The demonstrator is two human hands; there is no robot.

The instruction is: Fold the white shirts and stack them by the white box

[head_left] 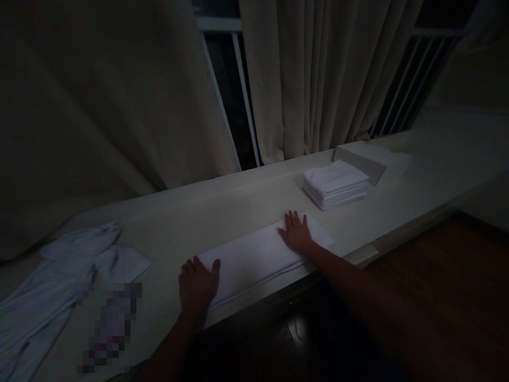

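Observation:
A long white cloth (254, 257), folded into a flat strip, lies along the front edge of a pale counter (222, 212). My left hand (198, 284) rests flat on the cloth's left end, fingers spread. On the right end my right hand (295, 232) presses down, palm flat and fingers apart. Neither hand grips anything. The room is dim.
A stack of folded white cloths (336, 184) sits behind and right of my right hand. Rumpled white cloths (59, 276) lie at the counter's left end. A flat pale box (371, 159) stands farther right. Curtains (314, 74) hang behind the counter. Dark wooden floor (437, 286) lies to the right.

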